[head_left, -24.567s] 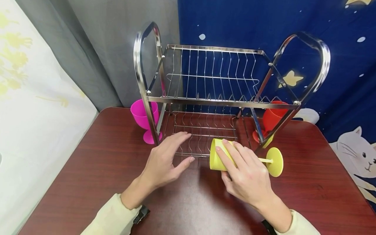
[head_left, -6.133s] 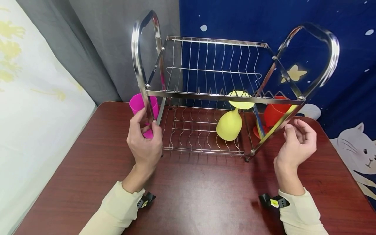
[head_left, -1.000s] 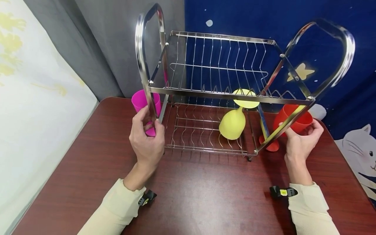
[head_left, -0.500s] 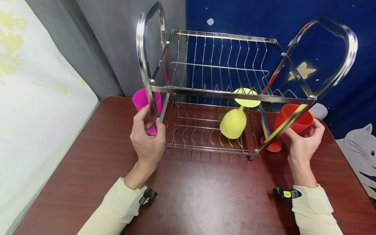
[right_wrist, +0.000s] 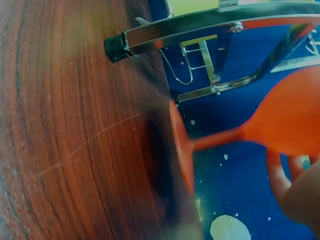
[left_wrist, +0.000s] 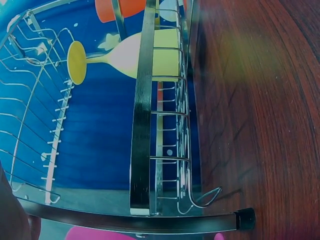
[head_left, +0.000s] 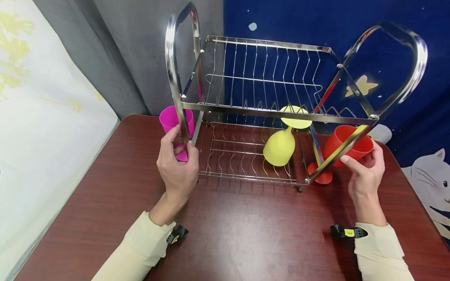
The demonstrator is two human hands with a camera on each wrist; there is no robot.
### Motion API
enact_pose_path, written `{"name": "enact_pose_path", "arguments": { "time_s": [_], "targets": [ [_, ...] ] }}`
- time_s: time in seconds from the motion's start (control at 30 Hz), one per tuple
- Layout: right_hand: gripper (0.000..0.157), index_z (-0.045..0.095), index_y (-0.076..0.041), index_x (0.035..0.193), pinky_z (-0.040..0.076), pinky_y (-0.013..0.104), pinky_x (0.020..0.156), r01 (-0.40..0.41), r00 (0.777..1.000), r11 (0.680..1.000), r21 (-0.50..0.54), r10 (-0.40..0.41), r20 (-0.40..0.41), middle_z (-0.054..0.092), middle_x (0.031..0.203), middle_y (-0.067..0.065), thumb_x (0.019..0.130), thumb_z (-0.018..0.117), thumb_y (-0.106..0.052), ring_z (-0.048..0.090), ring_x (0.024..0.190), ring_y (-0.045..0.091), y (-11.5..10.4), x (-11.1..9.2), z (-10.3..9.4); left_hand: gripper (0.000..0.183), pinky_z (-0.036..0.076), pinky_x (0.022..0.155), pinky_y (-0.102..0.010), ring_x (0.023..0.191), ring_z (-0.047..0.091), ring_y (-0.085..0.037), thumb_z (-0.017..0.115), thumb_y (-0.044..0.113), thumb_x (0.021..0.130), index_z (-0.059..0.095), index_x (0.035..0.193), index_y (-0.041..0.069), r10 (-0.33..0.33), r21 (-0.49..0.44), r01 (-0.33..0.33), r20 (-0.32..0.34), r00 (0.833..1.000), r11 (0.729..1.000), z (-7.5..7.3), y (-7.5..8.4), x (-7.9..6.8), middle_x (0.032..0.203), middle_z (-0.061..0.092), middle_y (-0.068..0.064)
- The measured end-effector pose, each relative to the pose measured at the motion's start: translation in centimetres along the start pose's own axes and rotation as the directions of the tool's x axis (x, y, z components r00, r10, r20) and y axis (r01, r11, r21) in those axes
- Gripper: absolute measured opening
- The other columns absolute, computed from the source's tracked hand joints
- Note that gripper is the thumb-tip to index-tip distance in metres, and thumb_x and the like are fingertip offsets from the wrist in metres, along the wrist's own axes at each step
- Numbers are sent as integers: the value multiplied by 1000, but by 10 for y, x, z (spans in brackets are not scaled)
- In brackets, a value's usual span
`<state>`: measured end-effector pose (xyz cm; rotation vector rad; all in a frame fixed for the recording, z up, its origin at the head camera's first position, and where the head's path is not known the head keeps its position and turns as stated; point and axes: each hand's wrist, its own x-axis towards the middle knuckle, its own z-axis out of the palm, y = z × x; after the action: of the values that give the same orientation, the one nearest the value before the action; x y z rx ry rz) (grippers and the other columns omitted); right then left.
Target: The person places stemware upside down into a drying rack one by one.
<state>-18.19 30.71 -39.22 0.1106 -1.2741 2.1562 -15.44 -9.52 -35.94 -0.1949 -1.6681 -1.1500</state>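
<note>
My left hand (head_left: 177,164) grips the left front post of the metal dish rack (head_left: 242,111) between thumb and fingers. A magenta goblet (head_left: 170,119) stands just behind that post, partly covered by the hand. On the right, my right hand (head_left: 367,169) holds a red goblet (head_left: 362,146) by its bowl, outside the rack's right post, which hides part of it. In the right wrist view its red foot (right_wrist: 182,147) is close to the tabletop; whether it touches, I cannot tell. A yellow goblet (head_left: 279,148) sits bowl-down on the rack's lower tier, its foot reaching the upper tier's front bar.
The two-tier rack stands on a dark red wooden table (head_left: 242,226). Behind it hang a grey curtain (head_left: 126,50) and a blue curtain (head_left: 369,11) with stars and a cat. White cloth (head_left: 52,136) borders the table's left side.
The yellow goblet, earlier in my right hand, now sits inverted on the lower tier. My right hand has since taken the red goblet, which shifts slightly left. The left hand took the rack post.
</note>
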Motion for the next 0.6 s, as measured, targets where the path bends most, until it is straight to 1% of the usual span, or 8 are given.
{"name": "enact_pose_path", "arguments": {
  "time_s": [0.07, 0.17, 0.27, 0.3, 0.37, 0.4, 0.53, 0.6],
  "targets": [
    [62, 54, 8, 124, 58, 28, 65, -15, 999, 996, 85, 12, 42, 61, 111, 20, 65, 57, 25, 60, 95, 26, 1, 0, -3, 38, 55, 75, -21, 84, 65, -21, 59, -3, 83, 59, 120, -5, -1, -1, 1, 1, 1000, 1000, 0, 0, 0, 100, 67, -18],
    [59, 51, 11, 124, 57, 27, 59, -33, 995, 983, 180, 16, 96, 62, 107, 22, 67, 53, 24, 60, 86, 26, 2, 1, -6, 38, 55, 75, -21, 84, 65, -21, 59, -3, 83, 59, 120, -5, 0, 1, 0, 1, 1000, 1000, 0, 0, 0, 100, 67, -18],
    [56, 47, 14, 126, 57, 31, 57, -71, 989, 958, 278, 31, 147, 62, 106, 24, 70, 47, 23, 62, 83, 28, 2, 2, -8, 38, 55, 75, -21, 84, 65, -21, 59, -3, 82, 59, 120, -5, 2, 1, -2, 0, 1000, 1000, 0, 0, 0, 100, 67, -18],
    [56, 46, 14, 126, 57, 32, 58, -90, 986, 944, 318, 39, 162, 61, 107, 25, 71, 44, 22, 62, 83, 29, 1, 2, -9, 38, 55, 75, -21, 84, 65, -21, 59, -3, 82, 59, 120, -5, 3, 1, -3, 0, 1000, 1000, 0, 0, -1, 100, 67, -18],
    [56, 44, 15, 128, 59, 37, 62, -125, 979, 917, 380, 52, 197, 61, 110, 26, 72, 38, 22, 62, 87, 32, 1, 3, -12, 38, 55, 75, -20, 85, 65, -21, 58, -3, 82, 59, 120, -5, 3, 0, -3, 0, 1000, 1000, 0, -1, -1, 101, 67, -17],
    [57, 44, 15, 129, 59, 39, 65, -137, 976, 908, 395, 55, 212, 61, 111, 26, 72, 36, 21, 63, 90, 33, 0, 3, -13, 38, 55, 74, -20, 85, 66, -21, 58, -3, 82, 59, 120, -5, 3, 0, -3, -1, 1000, 1000, 0, -1, -1, 101, 67, -17],
    [56, 46, 15, 127, 56, 39, 75, -193, 959, 873, 448, 72, 273, 61, 110, 26, 74, 30, 19, 61, 92, 33, -1, 3, -20, 38, 55, 74, -21, 85, 66, -20, 58, -3, 82, 59, 120, -5, 4, 0, -4, 0, 1000, 1000, 0, -1, -1, 102, 68, -17],
    [55, 47, 15, 125, 54, 40, 80, -231, 945, 850, 473, 82, 316, 60, 112, 26, 74, 27, 17, 60, 95, 34, -1, 4, -23, 38, 55, 75, -21, 85, 66, -20, 58, -3, 82, 59, 120, -5, 4, 3, -4, -2, 1000, 1000, 0, -1, -1, 102, 68, -17]
  ]
}}
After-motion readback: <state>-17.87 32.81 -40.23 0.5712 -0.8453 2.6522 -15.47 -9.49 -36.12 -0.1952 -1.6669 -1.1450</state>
